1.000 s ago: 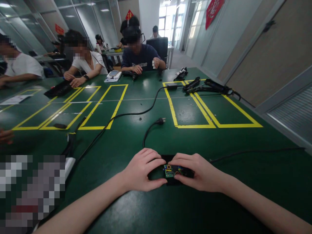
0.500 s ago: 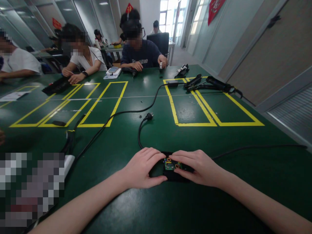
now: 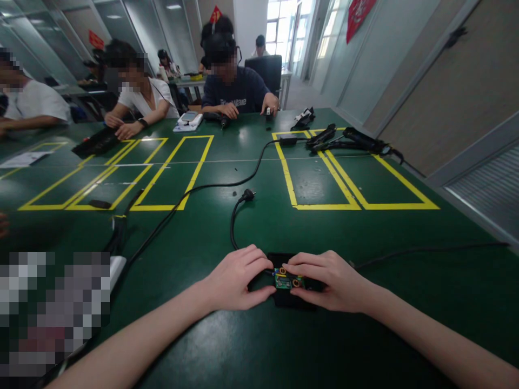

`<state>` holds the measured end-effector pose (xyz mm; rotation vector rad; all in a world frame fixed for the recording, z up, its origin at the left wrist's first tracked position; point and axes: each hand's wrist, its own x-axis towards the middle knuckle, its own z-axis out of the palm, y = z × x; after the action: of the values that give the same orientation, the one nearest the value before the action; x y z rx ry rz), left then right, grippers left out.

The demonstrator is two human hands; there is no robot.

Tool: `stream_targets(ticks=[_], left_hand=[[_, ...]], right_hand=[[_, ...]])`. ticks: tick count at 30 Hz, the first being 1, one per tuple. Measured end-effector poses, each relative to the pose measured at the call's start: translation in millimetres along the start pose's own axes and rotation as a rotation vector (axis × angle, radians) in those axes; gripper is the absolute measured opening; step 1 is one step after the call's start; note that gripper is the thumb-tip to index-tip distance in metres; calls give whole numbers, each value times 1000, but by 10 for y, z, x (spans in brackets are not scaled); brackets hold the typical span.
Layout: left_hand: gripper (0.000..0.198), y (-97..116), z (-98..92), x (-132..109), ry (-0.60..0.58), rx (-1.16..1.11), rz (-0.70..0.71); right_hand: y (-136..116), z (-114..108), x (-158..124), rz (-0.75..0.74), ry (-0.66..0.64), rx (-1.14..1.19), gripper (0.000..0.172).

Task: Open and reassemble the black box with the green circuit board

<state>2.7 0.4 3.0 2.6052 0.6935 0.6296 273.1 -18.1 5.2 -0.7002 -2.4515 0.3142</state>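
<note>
A small green circuit board (image 3: pixel 284 281) with copper-coloured coils lies between my two hands, above a dark flat piece (image 3: pixel 295 301), perhaps a case half or a mat. My left hand (image 3: pixel 239 281) grips the board's left end, index finger at the far corner and thumb at the near one. From the other side, my right hand (image 3: pixel 336 282) has its index finger and thumb on the board's right part, hiding some of it. A black cord with a plug (image 3: pixel 248 195) comes out from behind my left hand. Another black cable (image 3: pixel 430 250) runs off to the right from behind my right hand.
The green table (image 3: pixel 227 346) carries yellow tape rectangles. A long cable with an adapter (image 3: pixel 288 140) crosses it. Black tool-like items (image 3: pixel 360 141) lie at the far right. A power strip (image 3: pixel 117 265) is at left. Co-workers sit across, one in a dark shirt (image 3: pixel 243 89).
The circuit board and both hands' fingertips have shifted slightly toward me. A little more of the dark piece shows beneath the board. The grip looks much the same.
</note>
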Motion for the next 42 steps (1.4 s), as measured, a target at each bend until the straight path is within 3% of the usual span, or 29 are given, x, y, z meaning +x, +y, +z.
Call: stream_targets(ticks=[11,26,42], left_hand=[[37,2,-8,-2,-3,-38,7],[38,33,-22,18,31,11,-49],[58,12,8,7,61,15,-79]], right_hand=[[-7,-7,-6,-12,-17,-14,21],[-22,-32,-12,-6,0,8,23],[-32,-21,18,-10,12,24,22]])
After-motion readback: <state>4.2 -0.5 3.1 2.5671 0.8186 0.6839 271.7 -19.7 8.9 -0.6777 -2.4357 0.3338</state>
